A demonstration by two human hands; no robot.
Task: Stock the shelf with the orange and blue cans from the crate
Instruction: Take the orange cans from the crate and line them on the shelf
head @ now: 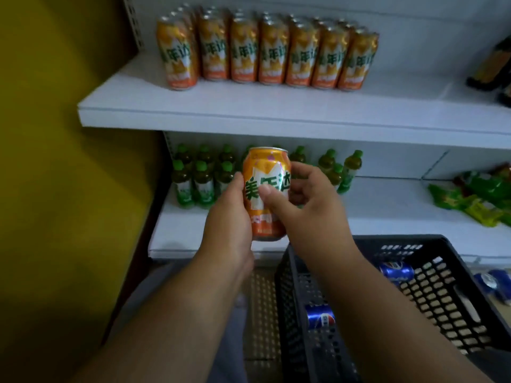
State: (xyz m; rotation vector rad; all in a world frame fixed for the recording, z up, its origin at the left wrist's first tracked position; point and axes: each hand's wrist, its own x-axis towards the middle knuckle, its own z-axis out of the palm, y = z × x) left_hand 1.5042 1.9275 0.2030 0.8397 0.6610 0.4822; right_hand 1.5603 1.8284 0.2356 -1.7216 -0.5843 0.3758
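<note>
orange can (266, 193) upright at frame centre, in front of the lower shelf, held in both hands. left hand (228, 217) wraps its 9 o'clock side; right hand (305, 205) pinches it, thumb on the label, fingers behind. stocked orange row (265, 55) at 12 o'clock on upper shelf (249, 113). crate (431, 297) at 5 o'clock holds blue cans (320, 316). judgement: keep label forward, lift clear of the shelf lip, seat the can flush before the row.
</note>
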